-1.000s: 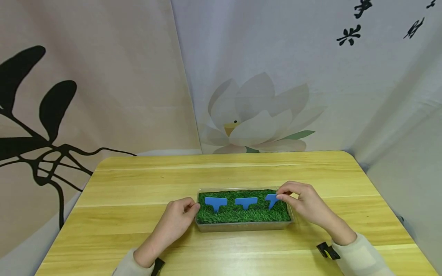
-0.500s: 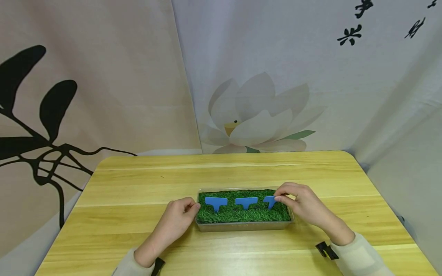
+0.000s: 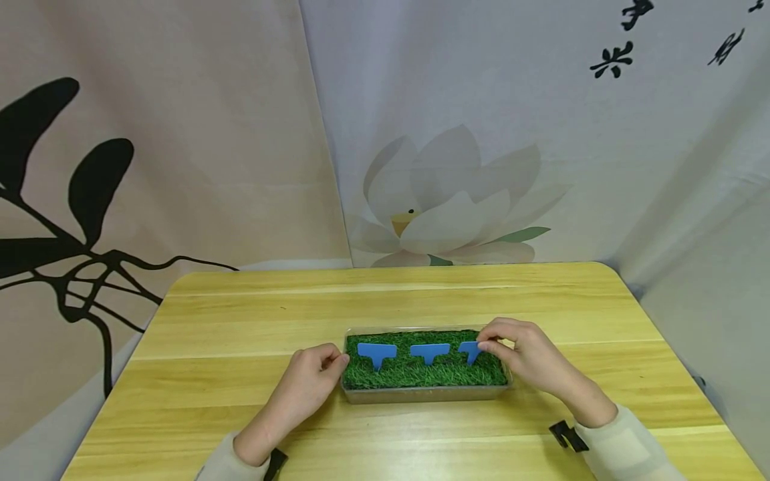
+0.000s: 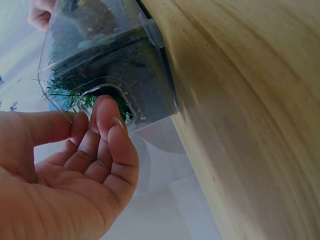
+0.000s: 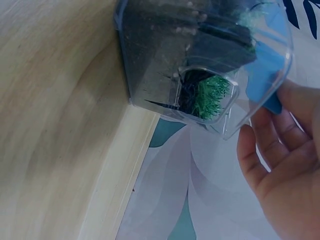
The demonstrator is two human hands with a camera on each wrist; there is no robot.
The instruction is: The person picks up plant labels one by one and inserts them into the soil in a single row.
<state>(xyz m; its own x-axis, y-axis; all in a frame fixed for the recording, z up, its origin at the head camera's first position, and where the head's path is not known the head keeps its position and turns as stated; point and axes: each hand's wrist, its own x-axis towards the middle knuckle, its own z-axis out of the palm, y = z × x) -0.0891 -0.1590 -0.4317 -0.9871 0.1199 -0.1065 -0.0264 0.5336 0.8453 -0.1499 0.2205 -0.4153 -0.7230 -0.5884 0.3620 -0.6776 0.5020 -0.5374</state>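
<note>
A clear plastic box (image 3: 421,395) filled with green grass (image 3: 403,378) sits on the table. Two blue T-shaped plant labels, the left label (image 3: 376,351) and the middle label (image 3: 429,351), stand upright in the grass. At the right end, the right hand (image 3: 529,351) pinches the top of a third blue plant label (image 3: 468,348) between thumb and fingers; its stem reaches down to the grass. The left hand (image 3: 309,381) grips the box's left rim with thumb and fingertips, as the left wrist view shows. In the right wrist view, the third label (image 5: 264,75) appears behind the clear wall.
The wooden table (image 3: 252,321) extends around the box on all sides. A printed curtain (image 3: 240,133) hangs behind the table. Black clips (image 3: 568,435) sit by the sleeves.
The right hand has shifted slightly left and its label now stands straighter. The left hand and the box have stayed in place.
</note>
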